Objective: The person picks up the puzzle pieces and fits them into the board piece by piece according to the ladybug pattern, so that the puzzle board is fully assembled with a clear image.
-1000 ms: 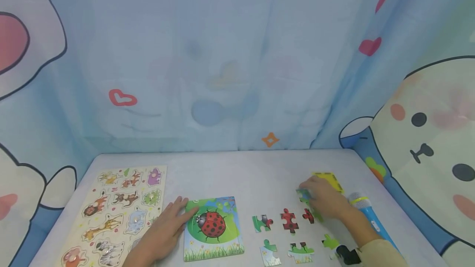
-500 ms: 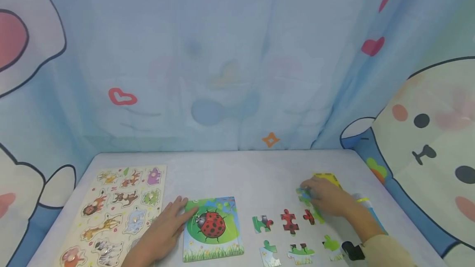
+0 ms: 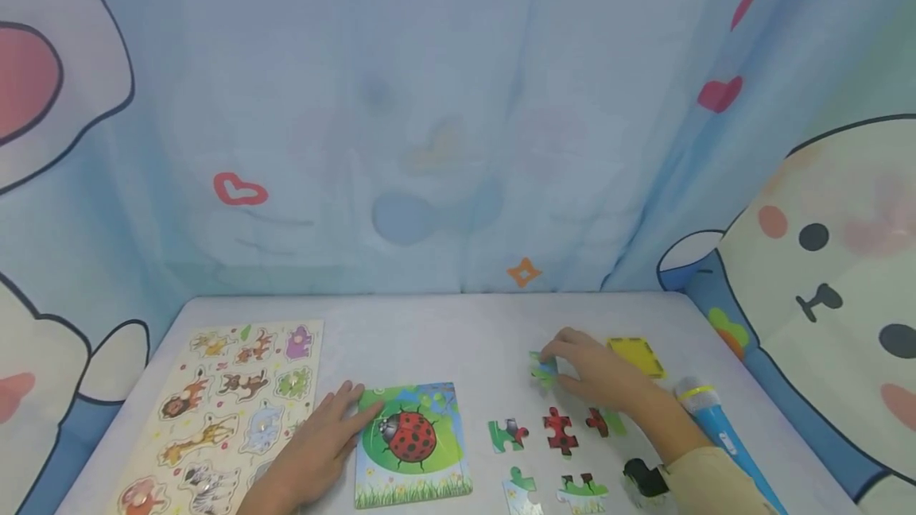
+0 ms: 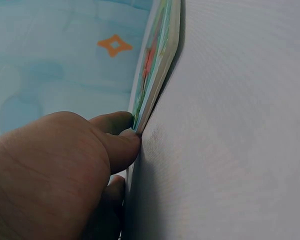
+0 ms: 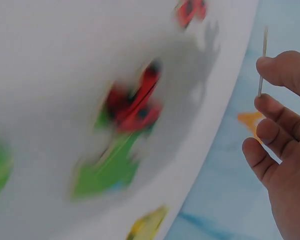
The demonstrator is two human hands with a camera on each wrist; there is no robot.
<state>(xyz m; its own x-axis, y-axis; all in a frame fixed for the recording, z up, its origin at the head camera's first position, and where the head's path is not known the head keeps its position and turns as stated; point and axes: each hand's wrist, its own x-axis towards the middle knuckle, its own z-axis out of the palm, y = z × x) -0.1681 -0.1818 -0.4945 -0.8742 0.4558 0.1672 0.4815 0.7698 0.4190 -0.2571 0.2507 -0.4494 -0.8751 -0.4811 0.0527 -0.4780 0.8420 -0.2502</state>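
My right hand (image 3: 597,372) pinches a blue-and-green jigsaw puzzle piece (image 3: 543,369) between thumb and fingers over the right part of the table. The right wrist view shows that piece (image 5: 263,45) edge-on, with the other fingers bent below it. My left hand (image 3: 318,443) rests at the left edge of a square ladybug board (image 3: 436,463), its thumb lying on the picture. In the left wrist view the fingertips (image 4: 125,145) touch the board's edge (image 4: 162,65). Several loose puzzle pieces lie near the right hand, among them a red ladybug-body piece (image 3: 560,429) and a green-and-red piece (image 3: 508,435).
A large animal peg board (image 3: 232,412) lies on the left of the white table (image 3: 429,332). At the right are a yellow square frame (image 3: 635,356) and a blue toy microphone (image 3: 730,435). A patterned blue curtain (image 3: 444,102) hangs behind.
My right hand has lifted the blue-and-green puzzle piece from beside the yellow frame and moved left with it, uncovering the frame. My left hand and the ladybug board have stayed put.
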